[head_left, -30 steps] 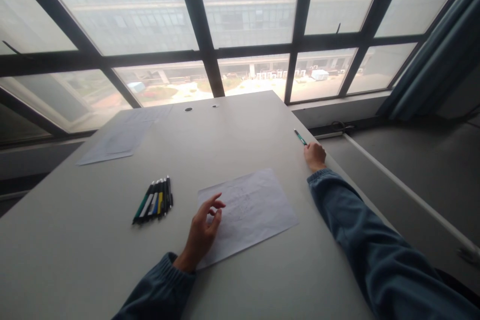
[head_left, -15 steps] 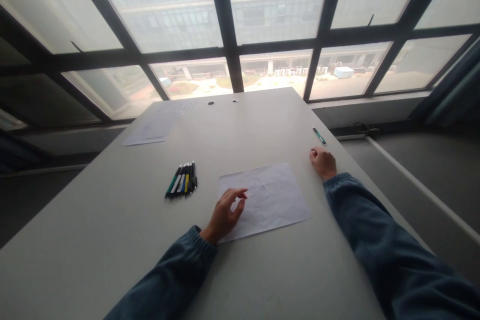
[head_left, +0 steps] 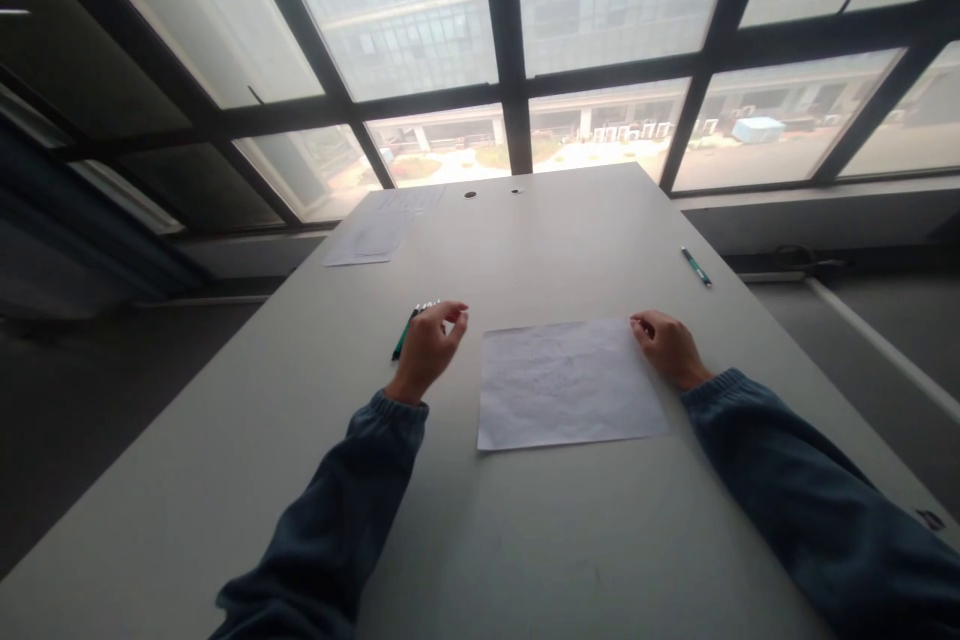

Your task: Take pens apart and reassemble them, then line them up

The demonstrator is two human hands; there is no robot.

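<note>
A white sheet of paper [head_left: 566,382] with faint pencil marks lies flat on the grey table [head_left: 480,540]. My right hand [head_left: 666,347] rests at the sheet's upper right corner, fingers curled, touching its edge. My left hand [head_left: 429,345] hovers left of the sheet, fingers spread and empty, right over a row of several pens [head_left: 409,328] that it partly hides. A single green pen [head_left: 696,266] lies alone near the table's right edge, beyond my right hand.
More paper sheets [head_left: 373,238] lie at the table's far left corner. Two cable holes [head_left: 471,193] sit near the far edge. Large windows with dark frames [head_left: 510,70] stand behind the table. The floor drops off at both sides.
My left hand left the sheet and moved left to above the pens. My right hand drew back from the green pen to the sheet's corner. The view swung left.
</note>
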